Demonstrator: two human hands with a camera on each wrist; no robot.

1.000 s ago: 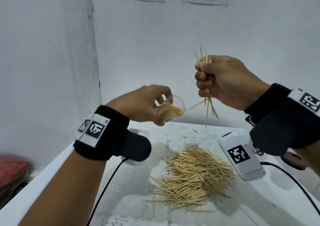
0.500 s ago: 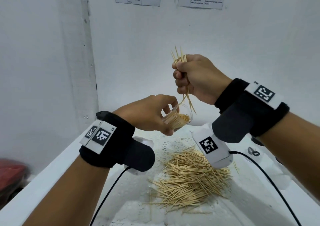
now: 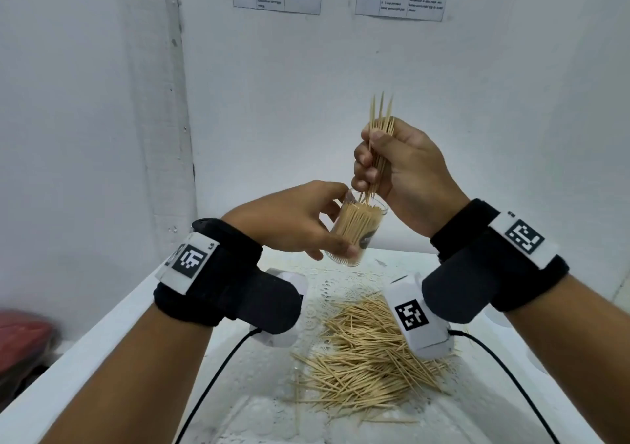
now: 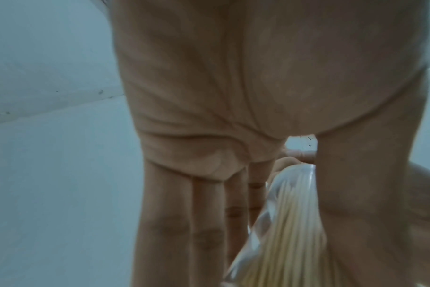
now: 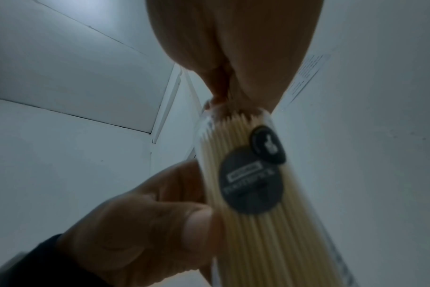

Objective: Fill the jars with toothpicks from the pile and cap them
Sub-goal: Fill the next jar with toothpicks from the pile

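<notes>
While left hand [image 3: 293, 220] grips one jar [image 3: 358, 230] | right hand [image 3: 399, 167] fingers clamp one toothpick bundle [image 3: 380, 143] | one pile [image 3: 368, 358]

1. Left hand [image 3: 289, 218]: bare, no glove or ring in view.
2. Behind it, a wide black fabric wristband [image 3: 218, 273] wraps the wrist, carrying a white plate with a black square code marker [image 3: 189, 259].
3. Under that wrist hangs a white camera housing with a black pad; a thin black cable [image 3: 211, 375] trails from it.
4. Right hand [image 3: 405, 174]: bare too.
5. Its black wristband [image 3: 494, 266] bears a white coded plate [image 3: 523, 239]; below sits a white camera unit [image 3: 417, 321] with its own code and black cable [image 3: 504, 375].
</notes>
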